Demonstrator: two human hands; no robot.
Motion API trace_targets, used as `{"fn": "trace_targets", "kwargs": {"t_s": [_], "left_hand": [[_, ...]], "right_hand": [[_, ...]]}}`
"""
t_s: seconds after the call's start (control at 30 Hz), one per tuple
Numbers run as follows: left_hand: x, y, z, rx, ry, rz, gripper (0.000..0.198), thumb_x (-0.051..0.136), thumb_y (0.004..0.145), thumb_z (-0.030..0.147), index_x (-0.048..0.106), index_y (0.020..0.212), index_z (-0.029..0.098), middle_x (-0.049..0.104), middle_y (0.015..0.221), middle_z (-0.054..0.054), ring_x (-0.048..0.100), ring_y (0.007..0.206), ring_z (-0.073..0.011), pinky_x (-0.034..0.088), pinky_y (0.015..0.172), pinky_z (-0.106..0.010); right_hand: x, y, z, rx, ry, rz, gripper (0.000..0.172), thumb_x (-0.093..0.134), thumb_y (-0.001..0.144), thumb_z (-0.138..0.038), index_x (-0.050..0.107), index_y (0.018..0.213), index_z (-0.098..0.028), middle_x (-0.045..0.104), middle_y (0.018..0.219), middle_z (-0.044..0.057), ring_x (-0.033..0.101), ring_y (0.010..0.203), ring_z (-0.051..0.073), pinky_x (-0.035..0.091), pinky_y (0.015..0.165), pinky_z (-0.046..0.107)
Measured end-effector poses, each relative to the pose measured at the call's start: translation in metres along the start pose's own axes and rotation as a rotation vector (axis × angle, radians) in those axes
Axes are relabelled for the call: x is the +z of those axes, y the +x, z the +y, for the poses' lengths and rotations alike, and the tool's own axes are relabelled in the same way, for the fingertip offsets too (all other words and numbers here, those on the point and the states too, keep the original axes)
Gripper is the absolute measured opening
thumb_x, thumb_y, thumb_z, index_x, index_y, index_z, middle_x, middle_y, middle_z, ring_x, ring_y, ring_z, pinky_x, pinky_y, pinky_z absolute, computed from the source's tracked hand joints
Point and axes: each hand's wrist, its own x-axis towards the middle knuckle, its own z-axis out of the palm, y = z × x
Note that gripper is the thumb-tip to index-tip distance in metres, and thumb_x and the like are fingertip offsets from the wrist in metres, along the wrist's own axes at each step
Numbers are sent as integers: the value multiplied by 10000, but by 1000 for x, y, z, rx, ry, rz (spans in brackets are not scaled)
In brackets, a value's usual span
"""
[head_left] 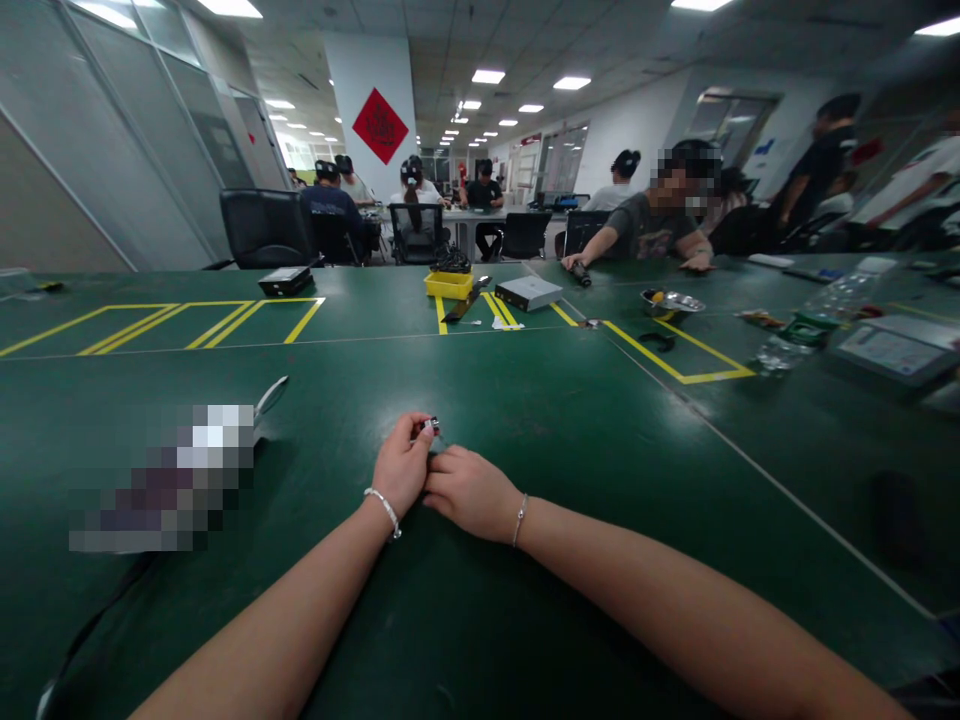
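My left hand point(403, 462) pinches a small metallic piece point(431, 425) between thumb and fingertips, a little above the green table point(525, 390). Close against it on the right is my right hand point(474, 492), its fingers curled together just below the piece. Whatever the right fingertips hold is too small and hidden to name. A thin bit shows between the two hands, too small to make out. Both wrists wear thin bracelets.
A pixelated item with a black strap lies at the left. Farther back are a yellow bin point(448, 286), a grey box point(529, 293) and a black box point(286, 281). A plastic bottle point(825, 310) lies at the right. Across the table a person leans on the edge.
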Motion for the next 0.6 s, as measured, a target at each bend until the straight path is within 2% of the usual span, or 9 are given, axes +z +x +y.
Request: {"fn": "trace_targets", "kwargs": {"t_s": [0.1, 0.17, 0.3, 0.37, 0.47, 0.6], "left_hand": [[-1, 0, 2, 2, 11, 2, 141, 442, 770, 236, 508, 881, 179, 572, 794, -12, 547, 752, -147, 414, 721, -290], [-3, -1, 4, 8, 4, 0, 143, 451, 762, 228, 510, 882, 177, 570, 804, -13, 539, 762, -145, 411, 725, -283], [-5, -2, 7, 24, -9, -23, 149, 466, 753, 223, 522, 884, 181, 564, 822, -14, 524, 788, -146, 408, 708, -270], [-5, -3, 9, 35, -13, -47, 158, 472, 748, 211, 525, 894, 180, 557, 812, -12, 518, 772, -142, 406, 696, -266], [-4, -4, 10, 56, -14, -97, 174, 492, 738, 206, 530, 905, 176, 545, 781, -4, 510, 734, -135, 404, 688, -267], [-3, -6, 10, 78, -23, -149, 182, 514, 730, 213, 542, 906, 174, 528, 741, 5, 504, 704, -128, 404, 676, -262]], "right_hand": [[0, 0, 5, 54, 85, 36, 137, 451, 797, -168, 586, 781, -149, 566, 801, 63, 476, 794, 151, 376, 780, 312], [-2, -1, 11, 203, 269, 116, 111, 467, 775, -143, 577, 788, -152, 570, 801, 52, 496, 786, 140, 389, 770, 306], [-9, -2, 27, 642, 951, 243, 81, 477, 749, -132, 534, 801, -158, 591, 762, 27, 555, 689, 113, 434, 653, 278], [-12, -3, 33, 752, 1248, 270, 59, 528, 718, -153, 519, 776, -153, 609, 750, 29, 571, 652, 106, 437, 614, 261], [-15, -5, 37, 768, 1469, 313, 181, 649, 621, -190, 536, 755, -146, 620, 735, 23, 565, 615, 90, 428, 594, 236], [-16, -8, 38, 746, 1587, 348, 271, 712, 553, -215, 581, 778, -141, 605, 706, -1, 538, 587, 67, 422, 593, 221]]}}
